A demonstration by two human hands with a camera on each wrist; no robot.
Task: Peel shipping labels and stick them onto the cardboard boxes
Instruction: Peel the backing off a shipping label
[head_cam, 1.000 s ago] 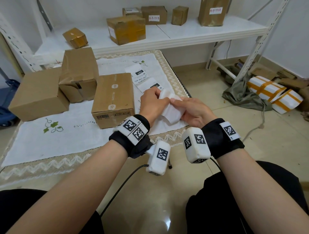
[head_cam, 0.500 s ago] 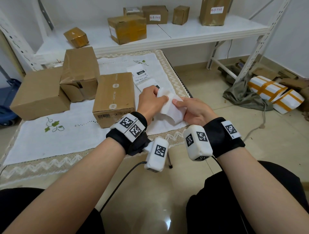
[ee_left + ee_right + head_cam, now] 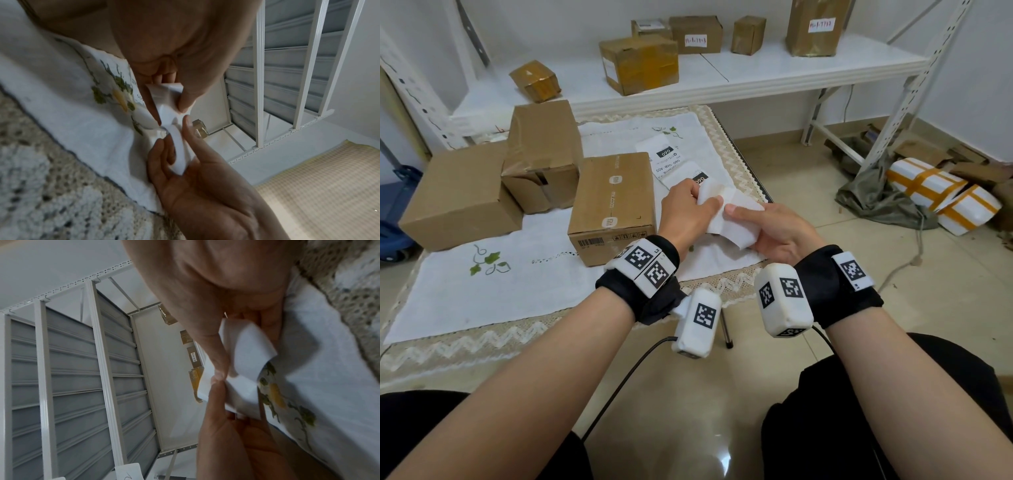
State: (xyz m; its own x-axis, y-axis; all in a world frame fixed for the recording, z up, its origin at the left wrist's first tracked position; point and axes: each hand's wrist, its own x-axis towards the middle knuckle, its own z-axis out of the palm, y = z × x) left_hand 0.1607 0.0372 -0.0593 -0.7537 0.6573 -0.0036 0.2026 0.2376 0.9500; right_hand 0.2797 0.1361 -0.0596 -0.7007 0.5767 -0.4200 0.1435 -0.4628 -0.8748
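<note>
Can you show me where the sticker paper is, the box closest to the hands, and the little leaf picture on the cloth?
sticker paper (image 3: 732,222): head view, its white middle.
box (image 3: 613,192): head view, its top.
leaf picture (image 3: 489,263): head view, green leaves.

The head view looks forward and down over both forearms at the white tablecloth (image 3: 524,284). Each wrist view sits very close above that cloth, facing the fingers and white shelving beyond (all three share the cloth's near-right corner).

"mi.com" on box (image 3: 616,202), "060" on label (image 3: 665,153)
</note>
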